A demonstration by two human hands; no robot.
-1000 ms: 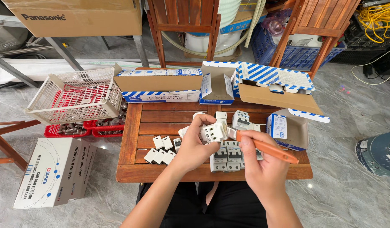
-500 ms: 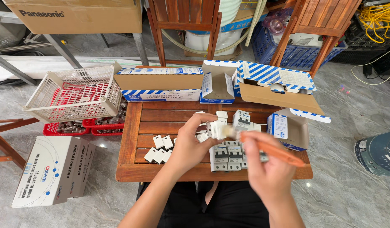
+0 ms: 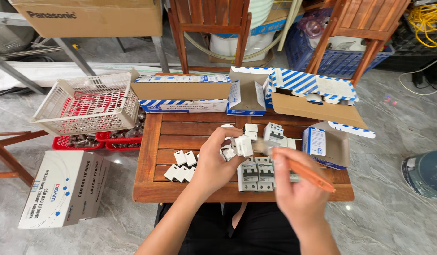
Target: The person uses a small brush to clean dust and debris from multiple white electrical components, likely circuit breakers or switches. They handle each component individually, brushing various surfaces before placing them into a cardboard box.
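the left hand [image 3: 213,163] pinches a small white plastic breaker [image 3: 243,145], boxy and smooth, just above the slatted wooden table [image 3: 147,156]. the right hand [image 3: 296,189] is blurry, its fingers closed around a long orange screwdriver [image 3: 307,174] that points at the breaker. five little white caps [image 3: 180,166] lie by the left hand. a row of grey-white breakers [image 3: 254,174] sits under the hands.

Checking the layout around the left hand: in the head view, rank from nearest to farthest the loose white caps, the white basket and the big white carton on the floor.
From the left hand:
1. Loose white caps, on the table just to its left.
2. White basket, beyond the table's left edge.
3. Big white carton, on the floor, far left.
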